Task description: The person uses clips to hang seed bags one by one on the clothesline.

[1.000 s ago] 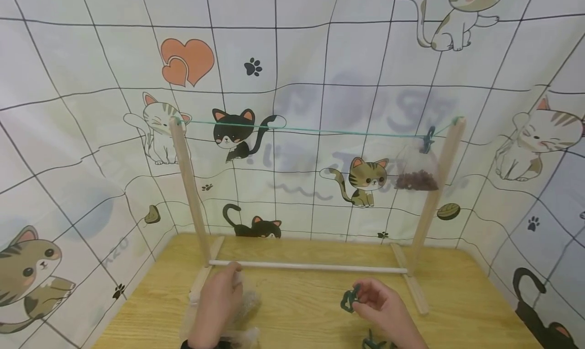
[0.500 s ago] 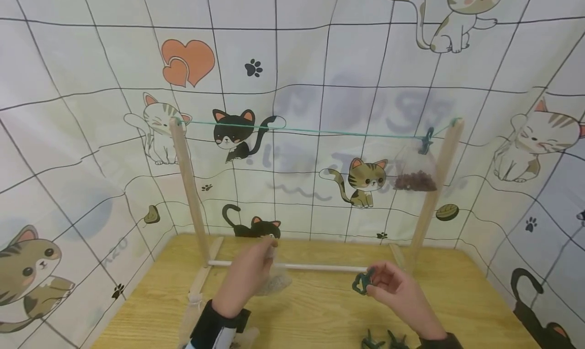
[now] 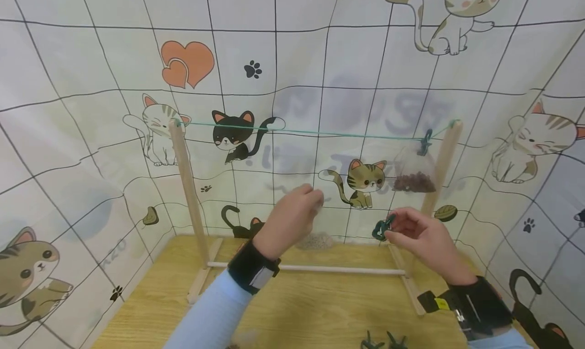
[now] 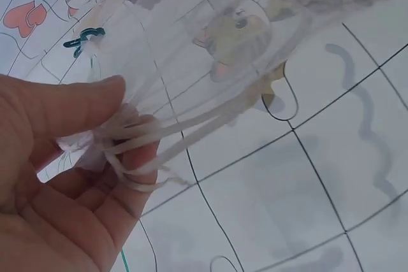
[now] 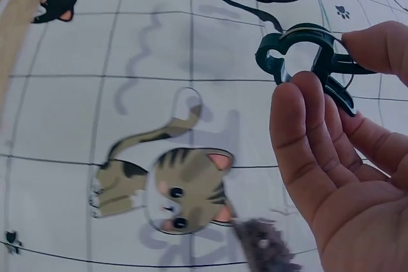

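My left hand (image 3: 292, 218) pinches the gathered neck of a sheer drawstring bag (image 4: 217, 62), its pale cords trailing over the fingers. Greyish small pieces fill the bottom of this bag, which hangs below the hand in the head view. Between thumb and fingertips of my right hand (image 3: 425, 241) is a dark green plastic clip (image 5: 312, 52); its jaw end points away from the palm. Both hands are raised below a green line (image 3: 320, 132). From that line's right end hangs another sheer bag (image 3: 415, 179) with reddish-brown pieces, held by a green clip (image 3: 425, 142).
Two wooden posts (image 3: 189, 186), joined low down by a white rod (image 3: 338, 270), carry the line. More green clips (image 3: 371, 342) lie at the table's (image 3: 311, 308) front edge. Part of another bag (image 3: 244, 339) shows by the left sleeve. A cat-print cloth surrounds the table.
My left hand has lifted the sheer bag from the table's left side, up and to the right. My right hand has risen rightward with the green clip.
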{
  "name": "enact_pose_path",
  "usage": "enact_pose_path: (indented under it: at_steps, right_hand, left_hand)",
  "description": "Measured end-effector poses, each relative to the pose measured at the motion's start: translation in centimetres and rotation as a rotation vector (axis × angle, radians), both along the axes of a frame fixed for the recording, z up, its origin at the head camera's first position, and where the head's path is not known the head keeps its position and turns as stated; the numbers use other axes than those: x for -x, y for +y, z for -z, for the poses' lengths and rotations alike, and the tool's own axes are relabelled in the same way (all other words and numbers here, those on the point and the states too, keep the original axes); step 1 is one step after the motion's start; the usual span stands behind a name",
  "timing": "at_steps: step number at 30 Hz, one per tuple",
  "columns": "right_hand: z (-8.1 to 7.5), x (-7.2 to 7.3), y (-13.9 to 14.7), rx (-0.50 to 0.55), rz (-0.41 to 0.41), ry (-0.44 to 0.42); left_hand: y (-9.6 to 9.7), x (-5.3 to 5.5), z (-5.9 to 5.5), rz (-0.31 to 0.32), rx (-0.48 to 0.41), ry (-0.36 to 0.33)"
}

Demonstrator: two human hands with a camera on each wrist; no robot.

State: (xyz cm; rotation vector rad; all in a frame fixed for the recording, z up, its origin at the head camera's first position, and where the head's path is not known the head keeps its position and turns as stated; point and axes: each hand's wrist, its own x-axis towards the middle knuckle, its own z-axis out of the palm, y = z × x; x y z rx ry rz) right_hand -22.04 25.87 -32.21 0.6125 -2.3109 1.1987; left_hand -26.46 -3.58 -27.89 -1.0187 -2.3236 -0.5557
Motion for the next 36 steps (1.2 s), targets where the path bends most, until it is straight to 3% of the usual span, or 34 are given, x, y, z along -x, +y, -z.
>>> enact_pose_path:
  at_steps: [4,8,11,15,20,23,28,31,36]
  right_hand:
    - [-3.1,0.7,0.8,-0.066,0.068,0.027]
    - [-5.9,1.5,1.8,-0.086,0.114,0.028]
    - [-8.1,2.1,2.3,-0.116,0.155,0.046]
    - [-11.2,3.1,2.4,-0.171,0.213,0.079]
    - [-14.2,4.1,1.9,-0.173,0.255,0.079]
    - [-15.2,4.7,1.5,-0.159,0.267,0.051]
    - [-16.1,5.7,1.1,-0.118,0.26,-0.017]
    - [-16.6,6.2,0.9,-0.122,0.259,-0.043]
    - [-17.3,7.2,0.4,-0.163,0.249,-0.122]
  left_hand:
    - [1.9,1.3,-1.8,0.022,0.0,0.015]
    - [4.0,2.7,-3.1,0.071,-0.103,-0.041]
    - [5.6,3.7,-3.8,0.096,-0.255,-0.142]
    - [7.3,4.9,-4.6,0.087,-0.444,-0.327]
    - [9.1,6.6,-5.2,0.078,-0.541,-0.508]
    - [9.7,7.7,-5.3,0.089,-0.561,-0.563]
    - [10.2,9.1,-5.6,0.086,-0.524,-0.584]
    - [10.4,9.3,-6.3,0.085,-0.507,-0.582]
    - [10.4,9.4,-7.2,0.128,-0.552,-0.601]
